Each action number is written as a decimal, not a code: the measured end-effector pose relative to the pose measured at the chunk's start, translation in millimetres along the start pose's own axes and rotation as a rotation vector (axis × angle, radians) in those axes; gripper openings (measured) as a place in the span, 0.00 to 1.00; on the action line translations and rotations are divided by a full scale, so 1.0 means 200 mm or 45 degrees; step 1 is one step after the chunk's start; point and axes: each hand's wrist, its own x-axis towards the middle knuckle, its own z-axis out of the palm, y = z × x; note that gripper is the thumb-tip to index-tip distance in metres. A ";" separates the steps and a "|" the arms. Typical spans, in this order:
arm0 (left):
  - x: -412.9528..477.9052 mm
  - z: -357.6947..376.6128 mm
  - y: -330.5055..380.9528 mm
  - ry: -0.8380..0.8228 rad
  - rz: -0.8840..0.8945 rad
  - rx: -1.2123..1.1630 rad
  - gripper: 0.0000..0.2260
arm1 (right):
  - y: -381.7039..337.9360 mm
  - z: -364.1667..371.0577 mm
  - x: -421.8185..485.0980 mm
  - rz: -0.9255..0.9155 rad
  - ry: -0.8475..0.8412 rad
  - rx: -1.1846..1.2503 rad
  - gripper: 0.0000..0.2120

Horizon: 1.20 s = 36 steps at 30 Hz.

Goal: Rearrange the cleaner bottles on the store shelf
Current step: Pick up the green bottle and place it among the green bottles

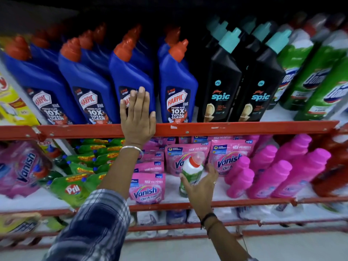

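Note:
Several blue Harpic bottles [90, 85] with red caps line the upper shelf. My left hand [137, 117] lies flat against the label of the third one [130, 72], fingers spread, palm over the red shelf rail [244, 128]. Right of them stand two black Spic bottles [220, 85] with teal caps, then green and white Domex bottles [308, 78]. On the lower shelf my right hand [199, 187] is wrapped around a small green and white bottle [192, 170] with a red and white cap, which tilts right in front of the pink pouches.
Pink Vanish pouches [147, 187] and pink Vanish bottles [269, 178] fill the lower shelf's middle and right. Green Pril pouches [75, 187] lie at its left, beside a large Vanish pack [22, 166]. A yellow box [13, 102] sits at the upper left. More shelves run below.

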 end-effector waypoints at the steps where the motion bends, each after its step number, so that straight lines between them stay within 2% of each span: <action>1: 0.00 0.00 0.00 -0.006 -0.006 -0.002 0.28 | 0.03 0.03 -0.01 0.037 -0.023 0.000 0.47; 5: 0.00 0.00 0.00 -0.018 -0.006 -0.013 0.29 | 0.10 0.09 -0.02 0.118 -0.054 0.046 0.43; 9: 0.01 0.00 0.00 -0.028 -0.005 -0.023 0.29 | 0.14 0.11 0.00 0.163 -0.060 0.073 0.33; 14: 0.01 0.00 0.00 -0.023 0.000 -0.022 0.29 | 0.05 0.02 0.06 0.174 -0.062 0.119 0.30; 18: 0.01 0.00 0.00 -0.027 -0.003 -0.010 0.29 | -0.08 -0.14 0.12 0.084 0.008 0.150 0.32; 32: 0.00 0.00 0.00 0.010 -0.020 0.028 0.26 | -0.50 -0.87 0.48 -0.340 0.521 0.164 0.33; 36: 0.00 0.00 0.00 0.041 -0.006 0.029 0.25 | -0.60 -1.09 0.64 -0.458 0.723 0.040 0.37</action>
